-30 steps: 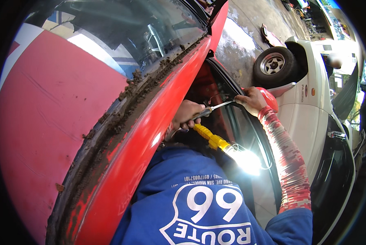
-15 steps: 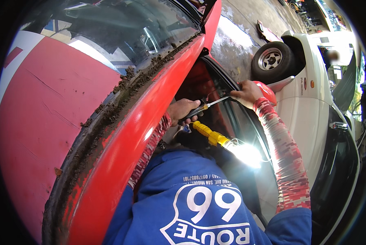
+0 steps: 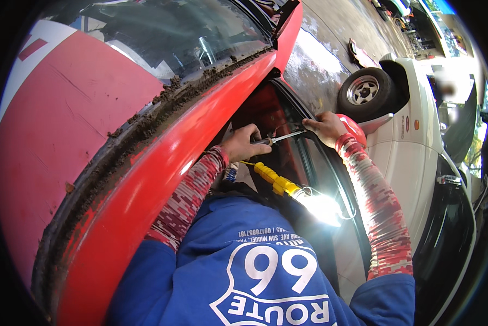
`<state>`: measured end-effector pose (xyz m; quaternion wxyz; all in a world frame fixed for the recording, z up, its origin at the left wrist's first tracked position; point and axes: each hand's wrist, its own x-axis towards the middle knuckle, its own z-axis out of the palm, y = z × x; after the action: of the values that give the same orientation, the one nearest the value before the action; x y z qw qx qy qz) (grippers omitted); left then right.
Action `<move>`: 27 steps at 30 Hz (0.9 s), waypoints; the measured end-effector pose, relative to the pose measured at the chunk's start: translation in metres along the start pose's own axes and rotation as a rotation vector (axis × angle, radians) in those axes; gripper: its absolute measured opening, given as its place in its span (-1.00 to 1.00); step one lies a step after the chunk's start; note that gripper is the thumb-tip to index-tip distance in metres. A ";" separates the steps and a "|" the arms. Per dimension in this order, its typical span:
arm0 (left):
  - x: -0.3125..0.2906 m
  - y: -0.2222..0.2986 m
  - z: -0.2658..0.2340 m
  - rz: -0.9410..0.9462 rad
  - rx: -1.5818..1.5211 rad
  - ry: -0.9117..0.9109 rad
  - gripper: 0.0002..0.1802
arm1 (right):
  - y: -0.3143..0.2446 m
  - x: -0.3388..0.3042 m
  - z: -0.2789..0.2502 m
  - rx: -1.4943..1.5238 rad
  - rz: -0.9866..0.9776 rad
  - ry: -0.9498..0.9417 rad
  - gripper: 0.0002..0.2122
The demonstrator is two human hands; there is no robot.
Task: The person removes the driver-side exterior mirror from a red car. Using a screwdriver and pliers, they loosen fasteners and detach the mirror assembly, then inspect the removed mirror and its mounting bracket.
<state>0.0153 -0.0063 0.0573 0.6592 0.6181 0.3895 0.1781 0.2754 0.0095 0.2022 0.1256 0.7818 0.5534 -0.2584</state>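
Note:
My left hand [image 3: 243,143] is closed on the handle of a screwdriver [image 3: 285,137], gripping it between thumb and fingers. The metal shaft points right, its tip reaching my right hand [image 3: 326,129]. That hand curls over the black-trimmed door frame [image 3: 309,145] of a red car, fingers bent around its edge; the exact contact with the tip is hidden. Below both hands, a yellow-handled work lamp [image 3: 276,179] shines brightly within the door opening. A thin yellow cord runs from its handle toward my left hand.
Along the left, the car's red roof edge [image 3: 162,157] and a dirt-crusted windshield seam [image 3: 146,117] run close to my left arm. A white vehicle [image 3: 412,127] with an exposed wheel [image 3: 362,90] stands at right. Concrete floor [image 3: 331,32] lies beyond the door.
My left hand has turned and regripped the screwdriver handle, now pinching it from above. The left forearm shows more. My right hand stays at the door frame, and the view has shifted slightly.

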 end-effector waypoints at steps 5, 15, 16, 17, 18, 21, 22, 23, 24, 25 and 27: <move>0.011 0.005 -0.007 -0.021 0.063 -0.072 -0.63 | -0.002 -0.002 -0.002 -0.018 -0.039 -0.010 -0.48; 0.012 0.018 -0.005 -0.147 0.067 -0.101 -0.61 | -0.004 -0.007 -0.004 -0.012 -0.070 0.019 -0.49; 0.013 0.021 -0.007 -0.203 0.017 -0.160 -0.60 | -0.003 -0.007 -0.005 0.008 -0.067 0.020 -0.49; 0.014 0.024 -0.008 -0.252 -0.044 -0.220 -0.60 | -0.003 -0.008 -0.005 0.018 -0.073 0.028 -0.50; 0.014 0.025 -0.008 -0.308 -0.088 -0.237 -0.59 | -0.002 -0.008 -0.004 0.018 -0.080 0.035 -0.50; 0.009 0.023 0.004 -0.067 0.205 -0.068 -0.59 | -0.001 -0.007 -0.003 0.036 -0.058 0.032 -0.50; 0.010 0.021 0.006 -0.057 0.158 -0.085 -0.61 | -0.001 -0.006 -0.001 0.038 -0.046 0.038 -0.51; 0.011 0.018 0.008 0.021 0.232 -0.013 -0.63 | 0.000 -0.006 0.000 0.062 -0.057 0.044 -0.51; 0.012 0.015 0.008 0.113 0.282 0.047 -0.64 | -0.001 -0.006 0.002 0.131 -0.081 0.035 -0.50; 0.016 0.013 0.008 0.221 0.329 0.099 -0.65 | -0.002 -0.007 0.002 0.177 -0.030 0.032 -0.49; 0.022 0.008 0.002 -0.032 0.075 -0.173 -0.70 | -0.004 -0.009 0.001 0.098 -0.023 0.017 -0.51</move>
<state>0.0328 0.0098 0.0588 0.6694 0.6493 0.3473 0.0989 0.2690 0.0036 0.2068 0.0794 0.7827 0.5503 -0.2798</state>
